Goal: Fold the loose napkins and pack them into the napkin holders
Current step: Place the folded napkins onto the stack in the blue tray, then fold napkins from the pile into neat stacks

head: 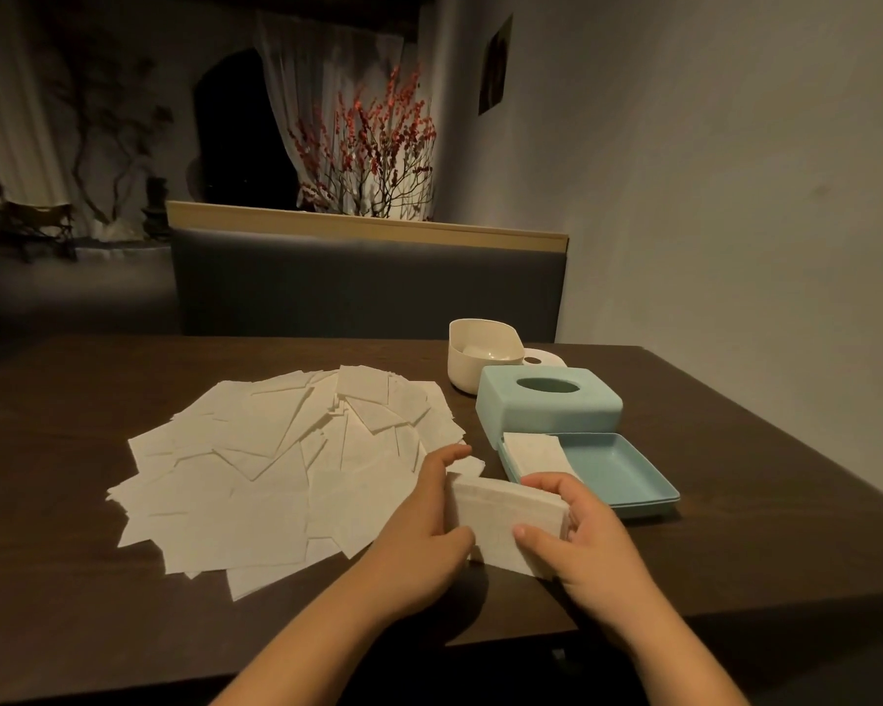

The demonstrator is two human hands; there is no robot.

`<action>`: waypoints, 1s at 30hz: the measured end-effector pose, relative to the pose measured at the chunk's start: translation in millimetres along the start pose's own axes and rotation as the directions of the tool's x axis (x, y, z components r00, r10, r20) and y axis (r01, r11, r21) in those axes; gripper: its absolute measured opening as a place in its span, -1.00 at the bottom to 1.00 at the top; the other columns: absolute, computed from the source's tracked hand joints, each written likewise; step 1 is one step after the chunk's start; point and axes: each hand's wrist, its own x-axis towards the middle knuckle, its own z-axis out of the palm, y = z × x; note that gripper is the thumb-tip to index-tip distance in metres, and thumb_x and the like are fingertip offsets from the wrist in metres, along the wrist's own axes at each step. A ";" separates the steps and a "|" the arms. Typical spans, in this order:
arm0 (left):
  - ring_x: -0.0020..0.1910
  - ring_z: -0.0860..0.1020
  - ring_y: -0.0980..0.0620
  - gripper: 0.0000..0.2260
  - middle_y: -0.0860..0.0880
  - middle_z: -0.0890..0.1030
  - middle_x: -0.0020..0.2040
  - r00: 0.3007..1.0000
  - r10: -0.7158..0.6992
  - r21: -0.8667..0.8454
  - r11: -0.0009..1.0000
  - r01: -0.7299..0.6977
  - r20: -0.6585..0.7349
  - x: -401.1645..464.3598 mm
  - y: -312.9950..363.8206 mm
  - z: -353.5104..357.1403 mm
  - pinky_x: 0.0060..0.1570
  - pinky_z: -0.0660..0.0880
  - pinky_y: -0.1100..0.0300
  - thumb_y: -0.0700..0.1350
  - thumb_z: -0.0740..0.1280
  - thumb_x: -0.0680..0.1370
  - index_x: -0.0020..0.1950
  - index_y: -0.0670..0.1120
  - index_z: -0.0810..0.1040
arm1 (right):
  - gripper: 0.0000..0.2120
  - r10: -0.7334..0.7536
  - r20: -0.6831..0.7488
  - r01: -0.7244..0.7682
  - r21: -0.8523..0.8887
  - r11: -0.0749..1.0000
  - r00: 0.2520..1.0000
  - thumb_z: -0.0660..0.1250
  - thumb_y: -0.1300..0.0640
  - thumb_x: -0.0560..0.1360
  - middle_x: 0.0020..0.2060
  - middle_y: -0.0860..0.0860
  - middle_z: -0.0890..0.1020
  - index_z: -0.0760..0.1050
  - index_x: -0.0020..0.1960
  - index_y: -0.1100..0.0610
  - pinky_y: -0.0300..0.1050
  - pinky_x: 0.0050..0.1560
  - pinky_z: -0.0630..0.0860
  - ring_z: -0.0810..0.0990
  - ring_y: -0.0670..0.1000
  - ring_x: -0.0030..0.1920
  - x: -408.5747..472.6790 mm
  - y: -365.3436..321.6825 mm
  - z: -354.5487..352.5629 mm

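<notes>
Holding a white folded napkin stack [505,522] between them, left hand [424,532] and right hand [577,537] grip its sides, fingers curled. No readable writing. Loose napkins [276,461] spread left of the hands; teal holder tray [613,468] just beyond the right hand, a few napkins inside.

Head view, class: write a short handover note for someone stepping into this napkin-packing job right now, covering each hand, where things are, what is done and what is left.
Left hand and right hand: both grip a small stack of folded white paper napkins, held just above the dark wooden table.
Open light-blue plastic napkin holder base: sits right of the hands, with a few folded napkins at its left end.
Its light-blue lid with oval slot rests behind it; a cream holder stands further back.
Left: place the held stack, then fold the big spread of loose white napkins.
</notes>
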 end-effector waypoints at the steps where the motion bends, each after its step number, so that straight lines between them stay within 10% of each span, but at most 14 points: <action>1: 0.02 0.51 0.23 -0.39 0.23 0.38 0.15 1.000 0.004 0.013 1.000 -0.003 -0.021 0.6 -0.9 -0.6 -0.16 0.49 0.52 -0.20 0.29 0.60 0.36 0.36 0.05 | -0.67 -0.008 -0.011 0.008 0.002 1.000 1.000 0.44 0.31 0.48 0.02 -0.03 0.65 0.53 0.11 -0.04 0.00 0.02 0.65 0.65 -0.03 -0.01 0.2 0.2 -1.0; 10: 0.02 0.63 0.19 -0.89 0.17 0.65 0.04 0.996 0.041 0.155 0.988 -0.028 -0.081 7.1 -2.8 -13.5 0.03 0.62 0.26 -0.11 0.39 0.57 0.02 0.11 0.56 | -0.71 -0.050 -0.036 0.049 -0.022 0.999 0.998 0.45 0.35 0.45 -0.14 -0.03 0.70 0.58 0.01 -0.01 -0.21 -0.18 0.59 0.67 -0.08 -0.14 -0.9 0.1 -9.7; 21: -0.03 0.62 0.19 -0.93 0.15 0.64 -0.01 0.992 0.092 0.145 0.984 -0.104 0.085 53.5 40.7 -20.6 -0.04 0.64 0.25 -0.06 0.34 0.61 0.02 0.13 0.58 | -0.90 0.059 0.196 0.021 -0.380 0.925 0.979 0.41 0.02 0.52 -0.08 -0.16 0.69 0.59 0.04 -0.07 -0.18 -0.01 0.62 0.65 -0.19 -0.05 17.1 -51.7 -36.4; 30: 0.02 0.59 0.08 -0.87 0.07 0.61 0.11 0.951 0.032 -0.044 0.998 -0.047 -0.307 92.3 34.1 -0.3 -0.01 0.61 0.18 -0.05 0.28 0.64 0.17 0.10 0.51 | -0.84 0.245 -0.071 -0.248 -0.040 0.968 0.967 0.38 0.16 0.56 -0.04 -0.04 0.70 0.58 0.14 0.04 -0.12 -0.14 0.58 0.68 -0.02 -0.03 66.1 -54.2 -75.4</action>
